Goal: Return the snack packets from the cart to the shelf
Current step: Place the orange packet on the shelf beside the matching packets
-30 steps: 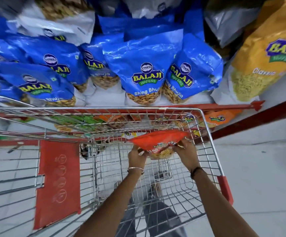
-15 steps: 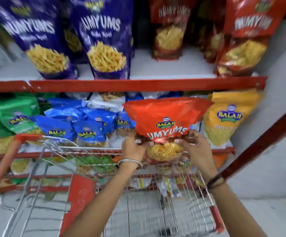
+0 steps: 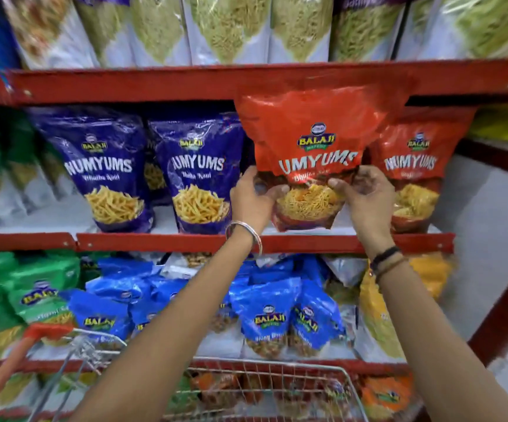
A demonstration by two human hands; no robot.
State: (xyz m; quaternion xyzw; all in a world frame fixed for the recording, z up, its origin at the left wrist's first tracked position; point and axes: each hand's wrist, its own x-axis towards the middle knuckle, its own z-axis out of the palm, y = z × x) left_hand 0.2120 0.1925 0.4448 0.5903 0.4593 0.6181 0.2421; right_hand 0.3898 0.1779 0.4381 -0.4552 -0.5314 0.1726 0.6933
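Observation:
A red Balaji Numyums snack packet (image 3: 307,132) stands upright at the middle shelf (image 3: 167,241), its bottom just above the shelf's red front edge. My left hand (image 3: 251,197) grips its lower left corner and my right hand (image 3: 365,193) grips its lower right corner. A matching red Numyums packet (image 3: 414,166) stands right behind it on the right. The wire cart (image 3: 271,388) is below, at the bottom of the view.
Two purple Numyums packets (image 3: 199,172) stand on the same shelf to the left. Blue Balaji packets (image 3: 272,318) and green ones (image 3: 33,287) fill the shelf below. The upper shelf (image 3: 155,82) holds pale sev packets. The cart's red handle (image 3: 42,330) is lower left.
Both hands lifted the red packet out of the cart and up to the middle shelf. The view tilted upward from the cart to the shelves.

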